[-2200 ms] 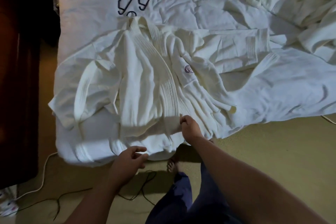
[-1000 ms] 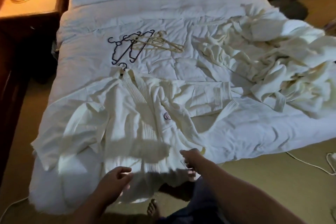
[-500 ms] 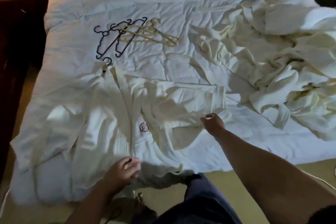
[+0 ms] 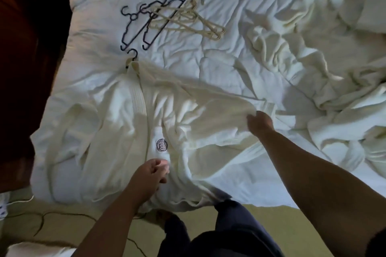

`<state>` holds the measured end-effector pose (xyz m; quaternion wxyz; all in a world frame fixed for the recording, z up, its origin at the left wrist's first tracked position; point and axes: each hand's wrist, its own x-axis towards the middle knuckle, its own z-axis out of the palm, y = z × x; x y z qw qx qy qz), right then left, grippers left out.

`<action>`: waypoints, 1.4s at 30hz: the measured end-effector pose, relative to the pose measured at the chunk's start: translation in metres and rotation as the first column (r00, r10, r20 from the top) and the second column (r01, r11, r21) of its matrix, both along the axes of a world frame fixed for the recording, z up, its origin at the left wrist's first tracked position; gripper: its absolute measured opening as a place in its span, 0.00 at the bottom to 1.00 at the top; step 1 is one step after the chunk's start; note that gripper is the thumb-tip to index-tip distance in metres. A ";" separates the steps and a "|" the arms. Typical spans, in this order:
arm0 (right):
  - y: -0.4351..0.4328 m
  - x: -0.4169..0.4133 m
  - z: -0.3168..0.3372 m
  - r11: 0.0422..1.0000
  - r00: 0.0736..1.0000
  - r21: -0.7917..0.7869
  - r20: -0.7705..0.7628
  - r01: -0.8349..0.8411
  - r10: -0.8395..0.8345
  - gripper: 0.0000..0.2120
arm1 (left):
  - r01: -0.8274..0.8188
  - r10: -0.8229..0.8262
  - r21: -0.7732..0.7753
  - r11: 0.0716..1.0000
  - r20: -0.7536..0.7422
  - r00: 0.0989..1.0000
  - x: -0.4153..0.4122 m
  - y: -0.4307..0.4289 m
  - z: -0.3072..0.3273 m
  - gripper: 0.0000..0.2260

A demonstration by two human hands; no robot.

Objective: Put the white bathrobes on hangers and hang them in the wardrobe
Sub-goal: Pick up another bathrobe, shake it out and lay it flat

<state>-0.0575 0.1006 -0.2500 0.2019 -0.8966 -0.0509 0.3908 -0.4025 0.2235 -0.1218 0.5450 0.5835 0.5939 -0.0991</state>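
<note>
Bathrobe (image 4: 129, 127) lies spread open-side up on the bed (image 4: 208, 64). Its long axis runs away from the person: collar at the far end, beyond the left hand (image 4: 150, 175), and hem at the near bed edge, below that hand's wrist. One sleeve (image 4: 219, 115) stretches sideways to the right hand (image 4: 260, 122); the other lies bunched out to the left of the left hand.

Bed is covered in a creased white duvet and fills most of the view. Dark wooden furniture (image 4: 25, 69) stands along the bed, well left of the left hand. Pale greenish floor (image 4: 261, 219) shows under both forearms, with a thin dark cable (image 4: 41, 217) on it below and left of the left arm.

Heap of bathrobes (image 4: 313, 48) lies crumpled on the bed, beyond and right of the right hand.

Right hand grips the sleeve fabric near its cuff, fingers curled in, cloth lifted slightly. Left hand pinches the robe's front edge, fingers curled.

Dark hangers (image 4: 133, 27) and cream hangers (image 4: 188, 19) lie overlapping in a loose pile on the duvet, far beyond both hands. Dark hanger hook (image 4: 133, 56) sticks out of the robe's collar, pointing away from the person. Round dark logo (image 4: 161, 145) sits on the robe's chest, just beyond the left hand's fingertips.
</note>
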 end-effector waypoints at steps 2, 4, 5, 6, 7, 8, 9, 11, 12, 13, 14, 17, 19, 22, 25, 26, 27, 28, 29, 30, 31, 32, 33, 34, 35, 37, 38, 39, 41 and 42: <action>-0.026 0.068 -0.029 0.957 0.950 0.075 0.123 0.280 -0.287 0.11 | -0.022 0.022 -0.012 1.000 0.013 1.000 -0.003 -0.004 0.004 0.05; -0.062 0.122 -0.045 0.872 0.878 0.146 0.040 0.467 -0.477 0.18 | -0.049 0.050 -0.014 0.999 0.019 0.999 -0.008 -0.005 0.007 0.04; -0.070 0.127 -0.033 0.842 0.852 0.172 0.025 0.511 -0.523 0.15 | -0.070 0.070 -0.011 0.997 0.010 0.997 -0.013 -0.005 0.006 0.05; -0.072 0.120 -0.008 0.802 0.820 0.206 -0.004 0.561 -0.572 0.12 | -0.091 0.092 -0.005 0.996 0.003 0.996 -0.016 -0.006 0.007 0.05; -0.071 0.107 0.017 0.750 0.782 0.253 -0.050 0.611 -0.621 0.09 | -0.115 0.115 -0.004 0.993 0.001 0.993 -0.019 -0.009 0.007 0.05; -0.066 0.094 0.027 0.712 0.757 0.294 -0.068 0.638 -0.650 0.10 | -0.138 0.138 -0.008 0.990 0.001 0.990 -0.023 -0.012 0.005 0.06; -0.065 0.083 0.026 0.734 0.780 0.283 -0.095 0.617 -0.619 0.15 | -0.152 0.152 -0.018 0.988 0.000 0.988 -0.026 -0.015 0.002 0.06; -0.060 0.047 0.018 0.894 0.897 0.172 0.088 0.414 -0.433 0.27 | -0.167 0.167 -0.041 0.985 -0.002 0.986 -0.032 -0.023 -0.003 0.06; -0.061 0.022 0.012 0.961 0.941 0.095 0.202 0.258 -0.272 0.26 | -0.168 0.168 -0.052 0.984 -0.002 0.986 -0.035 -0.028 -0.005 0.06; -0.062 -0.004 0.005 0.990 0.962 0.102 0.245 0.098 -0.121 0.23 | -0.166 0.167 -0.065 0.984 -0.001 0.986 -0.035 -0.031 -0.007 0.06; -0.065 -0.034 0.002 0.986 0.962 0.123 0.264 -0.109 0.074 0.20 | -0.164 0.165 -0.075 0.984 0.001 0.986 -0.035 -0.036 -0.006 0.06; -0.073 -0.104 -0.011 0.619 0.616 -0.002 0.097 -0.785 0.781 0.30 | -0.146 0.148 -0.078 0.986 0.022 0.989 -0.030 -0.046 -0.003 0.05; -0.077 -0.135 -0.018 0.311 0.324 -0.153 -0.069 -0.938 0.944 0.35 | -0.127 0.128 -0.063 0.990 0.027 0.991 -0.030 -0.051 -0.002 0.04; -0.083 -0.145 -0.011 0.248 0.262 -0.215 -0.038 -0.945 0.964 0.18 | -0.106 0.106 -0.042 0.994 0.016 0.994 -0.034 -0.058 -0.002 0.05; -0.095 -0.118 0.005 0.452 0.459 -0.085 -0.097 -0.888 0.883 0.11 | -0.113 0.114 -0.041 0.993 0.032 0.993 -0.039 -0.063 -0.003 0.05; -0.100 -0.104 0.012 0.524 0.530 -0.080 -0.081 -0.848 0.844 0.11 | -0.115 0.117 -0.047 0.992 0.039 0.992 -0.038 -0.065 -0.005 0.05; -0.103 -0.093 0.024 0.567 0.571 -0.075 -0.052 -0.821 0.820 0.12 | -0.124 0.127 -0.047 0.991 0.054 0.990 -0.043 -0.067 -0.005 0.05; -0.109 -0.085 0.030 0.599 0.604 -0.080 -0.050 -0.796 0.796 0.13 | -0.129 0.132 -0.050 0.990 0.066 0.989 -0.047 -0.068 -0.007 0.05; -0.116 -0.078 0.037 0.626 0.631 -0.078 -0.063 -0.776 0.773 0.14 | -0.134 0.138 -0.058 0.989 0.073 0.988 -0.050 -0.069 -0.010 0.05; -0.122 -0.075 0.043 0.660 0.664 -0.071 -0.081 -0.748 0.744 0.16 | -0.151 0.157 -0.070 0.986 0.087 0.984 -0.055 -0.069 -0.012 0.04; -0.127 -0.075 0.047 0.708 0.711 -0.063 -0.098 -0.703 0.697 0.17 | -0.174 0.183 -0.087 0.981 0.098 0.978 -0.060 -0.070 -0.014 0.04; -0.131 -0.077 0.051 0.770 0.769 -0.035 -0.096 -0.638 0.633 0.18 | -0.197 0.208 -0.108 0.974 0.105 0.972 -0.067 -0.070 -0.016 0.03; -0.135 -0.081 0.058 0.835 0.830 0.013 -0.098 -0.550 0.549 0.18 | -0.211 0.226 -0.129 0.969 0.109 0.968 -0.073 -0.071 -0.018 0.03; -0.140 -0.085 0.063 0.905 0.898 0.077 -0.112 -0.419 0.425 0.18 | -0.215 0.233 -0.151 0.965 0.112 0.966 -0.079 -0.071 -0.020 0.03; -0.144 -0.090 0.068 0.957 0.949 0.140 -0.155 -0.254 0.274 0.18 | -0.210 0.229 -0.164 0.964 0.106 0.968 -0.085 -0.070 -0.021 0.04; -0.152 -0.107 0.078 0.972 0.957 0.210 -0.288 0.104 -0.041 0.15 | -0.179 0.196 -0.158 0.971 0.101 0.975 -0.099 -0.064 -0.024 0.05; -0.152 -0.115 0.080 0.942 0.918 0.216 -0.361 0.257 -0.167 0.14 | -0.163 0.179 -0.155 0.974 0.098 0.979 -0.105 -0.060 -0.027 0.05; -0.153 -0.130 0.082 0.896 0.864 0.213 -0.422 0.390 -0.275 0.14 | -0.134 0.149 -0.153 0.979 0.095 0.984 -0.115 -0.054 -0.031 0.05; -0.150 -0.148 0.083 0.793 0.749 0.196 -0.515 0.577 -0.418 0.13 | -0.108 0.122 -0.150 0.983 0.089 0.988 -0.129 -0.043 -0.035 0.07; -0.149 -0.158 0.083 0.743 0.700 0.189 -0.540 0.642 -0.467 0.14 | -0.093 0.108 -0.147 0.985 0.094 0.990 -0.137 -0.040 -0.037 0.07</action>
